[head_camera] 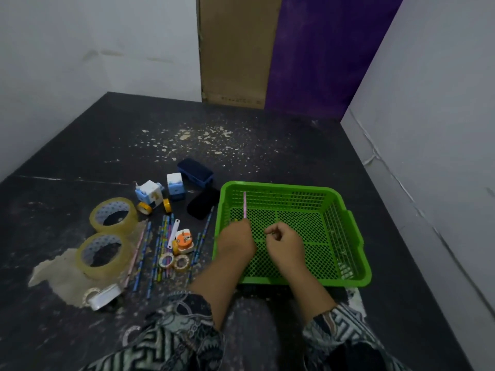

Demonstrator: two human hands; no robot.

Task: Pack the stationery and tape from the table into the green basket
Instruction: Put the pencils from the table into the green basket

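Note:
The green basket (356, 231) sits on the dark table, right of centre. My left hand (235, 241) is over its left part and grips a pink pencil (244, 204) that points away from me inside the basket. My right hand (285, 243) hovers over the basket floor with its fingers curled shut, nothing visible in it. Left of the basket lie several patterned pencils (158, 250), two big clear tape rolls (113, 214) (103, 254), small tape rolls (174, 262), two blue-white sharpeners (150, 194) (175, 186) and an orange plug-like item (184, 241).
A dark blue eraser block (195, 171) and a black flat pad (203, 203) lie behind the pencils. A white tape dispenser (103, 298) rests on a torn pale patch at the near left. White walls close in on the left and right; flaked debris covers the far table.

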